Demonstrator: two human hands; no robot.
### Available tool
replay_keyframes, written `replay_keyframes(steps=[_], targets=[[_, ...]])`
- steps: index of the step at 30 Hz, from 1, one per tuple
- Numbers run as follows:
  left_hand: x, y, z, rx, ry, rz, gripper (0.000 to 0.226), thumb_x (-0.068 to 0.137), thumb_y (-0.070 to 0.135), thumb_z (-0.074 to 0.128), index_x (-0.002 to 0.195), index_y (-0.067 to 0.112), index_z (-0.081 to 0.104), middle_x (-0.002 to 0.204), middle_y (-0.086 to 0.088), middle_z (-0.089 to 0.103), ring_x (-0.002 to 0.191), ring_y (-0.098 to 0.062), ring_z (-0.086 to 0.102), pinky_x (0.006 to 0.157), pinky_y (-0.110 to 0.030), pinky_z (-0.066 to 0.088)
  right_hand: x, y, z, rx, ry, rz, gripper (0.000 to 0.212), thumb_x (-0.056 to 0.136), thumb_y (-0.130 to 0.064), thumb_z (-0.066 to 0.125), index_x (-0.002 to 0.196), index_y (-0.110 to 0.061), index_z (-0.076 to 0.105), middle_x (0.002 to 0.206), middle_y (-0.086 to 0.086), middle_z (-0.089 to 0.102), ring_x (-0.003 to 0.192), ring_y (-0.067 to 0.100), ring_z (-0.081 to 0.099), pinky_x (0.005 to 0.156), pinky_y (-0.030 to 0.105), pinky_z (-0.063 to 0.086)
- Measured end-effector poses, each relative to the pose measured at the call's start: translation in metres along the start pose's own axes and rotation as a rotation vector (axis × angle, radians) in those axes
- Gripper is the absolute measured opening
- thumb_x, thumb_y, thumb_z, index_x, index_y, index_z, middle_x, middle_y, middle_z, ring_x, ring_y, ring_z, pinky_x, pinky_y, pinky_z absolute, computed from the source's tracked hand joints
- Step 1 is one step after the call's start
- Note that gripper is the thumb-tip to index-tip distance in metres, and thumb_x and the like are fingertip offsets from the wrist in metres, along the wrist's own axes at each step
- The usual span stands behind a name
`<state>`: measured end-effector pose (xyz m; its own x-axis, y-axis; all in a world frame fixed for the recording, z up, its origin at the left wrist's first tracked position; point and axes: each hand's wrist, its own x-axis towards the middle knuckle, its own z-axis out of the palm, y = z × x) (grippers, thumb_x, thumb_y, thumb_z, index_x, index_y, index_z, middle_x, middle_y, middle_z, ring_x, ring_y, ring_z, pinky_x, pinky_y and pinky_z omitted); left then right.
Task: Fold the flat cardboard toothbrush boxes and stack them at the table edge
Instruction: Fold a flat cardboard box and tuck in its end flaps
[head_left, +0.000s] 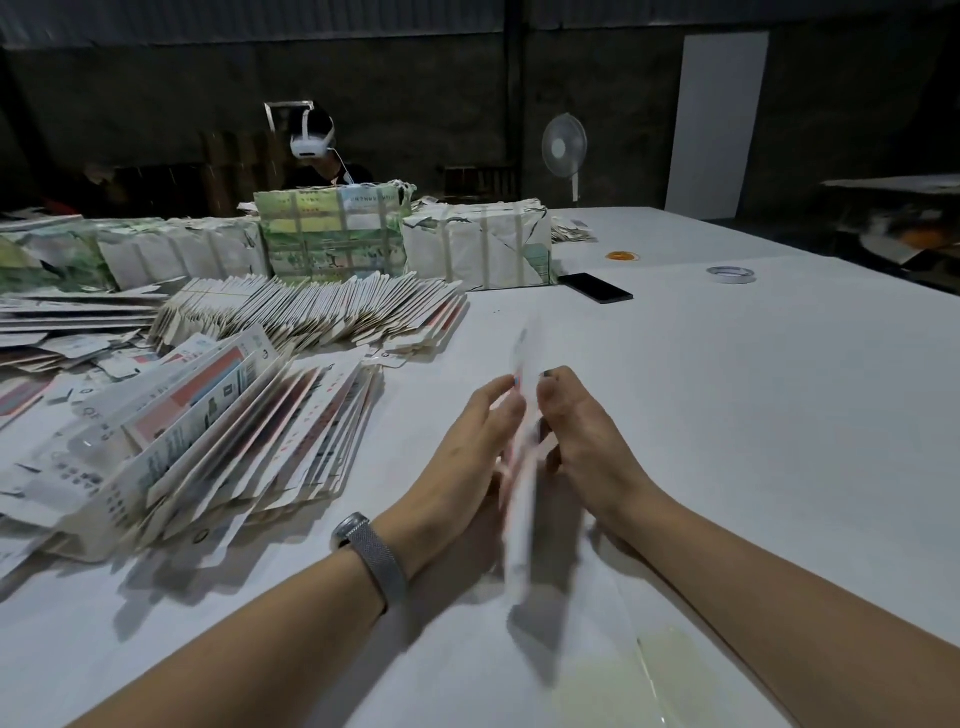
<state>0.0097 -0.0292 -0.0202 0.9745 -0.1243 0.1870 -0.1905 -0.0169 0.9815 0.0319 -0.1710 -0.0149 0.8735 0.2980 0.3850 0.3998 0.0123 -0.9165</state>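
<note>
A long white cardboard toothbrush box (522, 499), blurred by motion, stands on edge between my two hands above the white table (727, 415). My left hand (467, 447), with a grey mesh watch band on the wrist, presses its left face with fingers nearly straight. My right hand (582, 431) holds the right face, thumb and fingertips at the upper edge. A leaning pile of flat printed boxes (218, 441) lies to the left, and a fanned row of more boxes (322, 312) sits behind it.
Strapped wrapped bundles (332, 239) line the back of the table. A black phone (595, 287), a tape roll (731, 275) and an orange ring (622, 255) lie at the far right. A person in a white headset (311, 140) sits behind the bundles. A fan (564, 148) stands at the back.
</note>
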Motion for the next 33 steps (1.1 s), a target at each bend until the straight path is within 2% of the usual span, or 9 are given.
replay_keyframes(steps=[3,7,10,12,14,18,22,30,33], targets=[[-0.002,0.001,0.001,-0.043,-0.068,-0.018,0.088,0.072,0.069,0.059,0.15,0.034,0.037,0.134,0.001,0.063,0.117,-0.019,0.066,0.087,-0.044,0.055,-0.002,0.004,0.002,-0.045,-0.035,-0.051,0.03,0.091,-0.057,0.047,0.097,-0.029,0.056,0.086,-0.017,0.065,0.074,0.001,0.067,0.06,0.017,0.052],[-0.003,0.008,-0.003,-0.289,-0.113,-0.029,0.084,0.075,0.046,0.062,0.148,0.016,0.036,0.112,-0.01,0.064,0.083,-0.018,0.071,0.063,-0.036,0.056,0.0,0.01,0.003,-0.128,0.024,-0.059,0.017,0.093,-0.049,0.061,0.107,-0.044,0.054,0.089,-0.014,0.058,0.075,-0.001,0.063,0.059,0.022,0.056],[-0.003,0.006,-0.008,-0.363,-0.164,-0.041,0.068,0.089,0.043,0.052,0.153,0.034,0.029,0.137,-0.009,0.062,0.109,-0.03,0.069,0.078,-0.045,0.054,0.004,0.013,0.0,-0.082,0.067,-0.011,0.032,0.093,-0.044,0.065,0.12,-0.046,0.049,0.084,-0.026,0.056,0.074,-0.002,0.064,0.064,0.02,0.056],[-0.003,0.005,-0.01,-0.356,-0.181,-0.051,0.068,0.09,0.044,0.052,0.154,0.041,0.027,0.144,-0.011,0.058,0.118,-0.035,0.065,0.082,-0.046,0.053,0.006,0.015,0.0,-0.057,0.078,0.041,0.052,0.089,-0.049,0.068,0.135,-0.037,0.046,0.084,-0.026,0.055,0.076,0.004,0.065,0.073,0.034,0.061],[-0.001,0.004,-0.011,-0.353,-0.188,-0.05,0.068,0.091,0.041,0.053,0.154,0.039,0.027,0.142,-0.012,0.06,0.116,-0.034,0.066,0.082,-0.045,0.055,0.007,0.015,0.0,-0.039,0.089,0.079,0.063,0.084,-0.053,0.067,0.14,-0.035,0.044,0.09,-0.019,0.056,0.084,0.014,0.067,0.077,0.042,0.061],[0.0,0.0,-0.013,-0.33,-0.166,-0.034,0.063,0.091,0.03,0.058,0.15,0.033,0.035,0.133,-0.015,0.065,0.118,-0.041,0.065,0.093,-0.056,0.054,0.007,0.012,-0.001,0.008,0.126,0.131,0.063,0.086,-0.053,0.065,0.141,-0.029,0.046,0.104,0.0,0.055,0.092,0.019,0.068,0.067,0.031,0.059],[-0.001,-0.003,-0.013,-0.265,-0.152,-0.019,0.056,0.09,0.021,0.061,0.143,0.029,0.045,0.121,-0.015,0.07,0.102,-0.033,0.071,0.081,-0.04,0.059,0.009,0.009,-0.005,0.096,0.064,0.15,0.026,0.097,-0.036,0.06,0.121,-0.025,0.063,0.11,0.013,0.07,0.088,0.026,0.074,0.075,0.041,0.061],[-0.001,-0.003,-0.011,-0.141,-0.064,-0.038,0.047,0.091,0.035,0.06,0.136,0.025,0.052,0.107,-0.015,0.075,0.091,-0.033,0.071,0.094,-0.068,0.047,0.005,0.004,-0.007,0.164,0.023,0.081,0.029,0.101,-0.017,0.056,0.128,-0.026,0.063,0.107,0.002,0.075,0.089,0.023,0.074,0.071,0.033,0.058],[0.001,-0.003,-0.009,-0.114,0.016,-0.029,0.044,0.09,0.045,0.059,0.127,0.023,0.058,0.096,-0.012,0.076,0.082,-0.031,0.068,0.08,-0.056,0.05,0.003,0.002,-0.003,0.145,0.029,0.032,0.028,0.1,-0.015,0.057,0.123,-0.03,0.064,0.104,-0.001,0.076,0.087,0.02,0.075,0.069,0.028,0.058]])
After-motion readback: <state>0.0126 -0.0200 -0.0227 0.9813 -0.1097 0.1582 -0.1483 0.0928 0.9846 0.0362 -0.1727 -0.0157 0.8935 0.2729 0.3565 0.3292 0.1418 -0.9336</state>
